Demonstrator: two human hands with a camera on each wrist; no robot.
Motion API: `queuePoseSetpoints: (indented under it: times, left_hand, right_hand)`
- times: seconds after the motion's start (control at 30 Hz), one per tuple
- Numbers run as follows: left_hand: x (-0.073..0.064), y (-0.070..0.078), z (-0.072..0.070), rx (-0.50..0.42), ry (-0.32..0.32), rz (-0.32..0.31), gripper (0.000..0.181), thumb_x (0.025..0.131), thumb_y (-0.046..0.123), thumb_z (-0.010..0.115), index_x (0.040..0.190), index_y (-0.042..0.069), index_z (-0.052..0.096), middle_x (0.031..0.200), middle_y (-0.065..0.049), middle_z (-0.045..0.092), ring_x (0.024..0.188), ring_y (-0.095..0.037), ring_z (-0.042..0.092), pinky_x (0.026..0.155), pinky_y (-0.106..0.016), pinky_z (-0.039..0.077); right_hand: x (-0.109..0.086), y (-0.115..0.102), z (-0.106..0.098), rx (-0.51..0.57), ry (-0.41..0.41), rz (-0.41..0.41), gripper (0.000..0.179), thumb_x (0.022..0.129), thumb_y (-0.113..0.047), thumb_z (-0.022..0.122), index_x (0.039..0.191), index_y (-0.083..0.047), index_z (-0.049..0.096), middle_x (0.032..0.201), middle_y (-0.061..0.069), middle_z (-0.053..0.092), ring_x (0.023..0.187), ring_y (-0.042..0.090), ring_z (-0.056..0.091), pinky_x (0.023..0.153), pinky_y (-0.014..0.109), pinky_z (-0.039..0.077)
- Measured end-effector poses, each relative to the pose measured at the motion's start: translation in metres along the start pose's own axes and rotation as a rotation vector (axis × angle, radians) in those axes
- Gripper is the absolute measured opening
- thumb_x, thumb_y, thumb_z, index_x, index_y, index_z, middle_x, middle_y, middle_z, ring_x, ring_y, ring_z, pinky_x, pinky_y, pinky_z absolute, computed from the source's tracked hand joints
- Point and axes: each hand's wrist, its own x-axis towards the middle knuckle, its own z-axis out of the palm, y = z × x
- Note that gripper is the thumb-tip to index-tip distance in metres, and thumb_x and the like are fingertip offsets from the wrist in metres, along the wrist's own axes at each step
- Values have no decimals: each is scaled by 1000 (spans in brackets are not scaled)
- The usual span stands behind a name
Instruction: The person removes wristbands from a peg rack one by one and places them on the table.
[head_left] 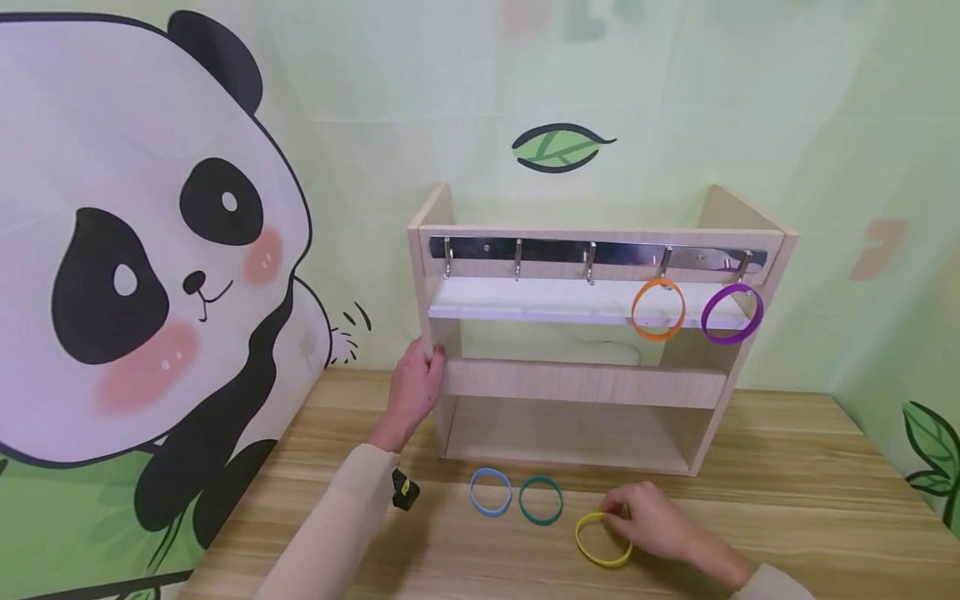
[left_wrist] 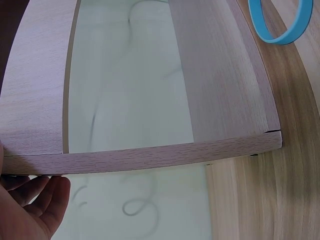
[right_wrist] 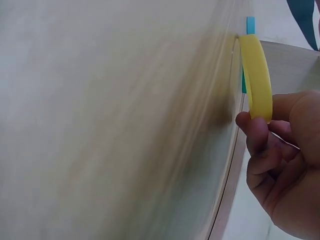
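My right hand point(head_left: 652, 521) pinches the yellow band point(head_left: 602, 542) on the table (green and blue ones lie just left of it); my left hand point(head_left: 415, 385) grips the wooden rack's point(head_left: 577, 383) side edge.

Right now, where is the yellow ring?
In the head view the yellow ring lies on the table, front right, pinched by the right hand, just right of the green ring.

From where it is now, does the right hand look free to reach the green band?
Probably yes. The right hand pinches the yellow band, and the green band lies close to its left on the bare table, nothing between.
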Motion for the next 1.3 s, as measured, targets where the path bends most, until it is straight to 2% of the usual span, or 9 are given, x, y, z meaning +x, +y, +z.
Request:
queuePoseSetpoints:
  times: [0.13, 0.33, 0.7, 0.97, 1.3]
  left_hand:
    - [0, 0, 0, -3, -11, -5, 36, 100, 31, 38, 122, 6, 51, 113, -13, 56, 98, -28, 57, 79, -46, 52]
    - [-1, 0, 0, 1, -15, -8, 36, 100, 33, 37, 121, 7, 51, 110, -12, 56, 95, -27, 58, 76, -44, 53]
    - [0, -2, 2, 26, 9, 20, 33, 100, 31, 38, 116, 6, 54, 110, -13, 57, 94, -28, 58, 74, -44, 53]
    - [0, -2, 1, 30, 16, 45, 34, 100, 30, 38, 118, 5, 53, 110, -15, 57, 94, -29, 58, 74, -45, 53]
    - [0, -2, 2, 28, 16, 36, 36, 100, 30, 38, 121, 5, 52, 113, -15, 57, 96, -29, 59, 76, -45, 53]
  right_hand:
    - [2, 3, 1, 2, -15, -4, 8, 81, -7, 70, 80, -14, 70, 75, -12, 63, 70, 0, 56, 61, 23, 49]
    - [9, 9, 1, 13, 10, 11, 7, 80, -4, 70, 79, -11, 69, 73, -10, 64, 68, 1, 57, 60, 24, 49]
    - [20, 18, -3, -52, 14, 3, 3, 81, -9, 71, 80, -10, 68, 75, -9, 63, 69, 3, 57, 62, 25, 49]
    - [27, 22, -4, -43, 18, 23, 4, 79, -8, 71, 81, -10, 68, 75, -9, 64, 70, 4, 58, 64, 26, 49]
    - [29, 23, -5, -25, 24, 40, 5, 80, -8, 71, 81, -12, 68, 75, -10, 64, 70, 3, 58, 63, 25, 49]
